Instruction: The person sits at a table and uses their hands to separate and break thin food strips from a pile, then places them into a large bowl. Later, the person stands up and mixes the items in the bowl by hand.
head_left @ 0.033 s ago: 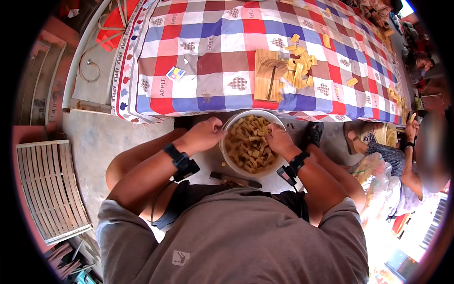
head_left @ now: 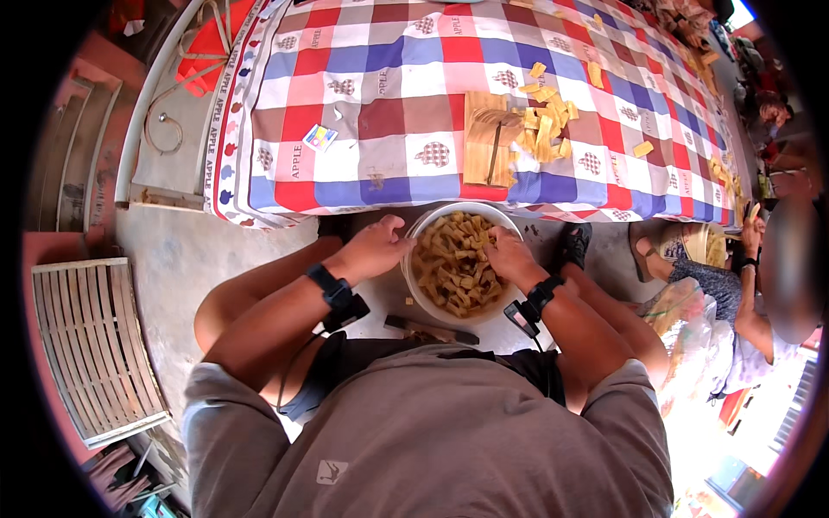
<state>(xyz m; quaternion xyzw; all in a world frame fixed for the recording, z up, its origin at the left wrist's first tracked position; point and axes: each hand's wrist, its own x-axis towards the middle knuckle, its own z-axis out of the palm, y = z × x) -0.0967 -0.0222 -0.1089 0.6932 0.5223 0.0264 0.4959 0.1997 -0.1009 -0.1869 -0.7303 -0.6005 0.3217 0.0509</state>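
Note:
A round white bucket (head_left: 458,206) stands on the floor between my legs, filled with short yellow-brown strips (head_left: 453,268). At its left rim is my left hand (head_left: 376,249), with the fingers curled against the edge and the thumb raised. My right hand (head_left: 511,255) reaches over the right side of the bucket, its fingers bent down among the strips. Whatever lies between those fingertips is hidden by the hand. Both wrists carry black straps with small devices.
A checked cloth covers the table (head_left: 389,121) ahead. On it are a wooden stand (head_left: 485,142) with a slot, loose yellow pieces (head_left: 544,121) and a small packet (head_left: 319,137). A slatted bench (head_left: 99,345) stands left. A co-worker's hand (head_left: 753,233) holds a piece at right.

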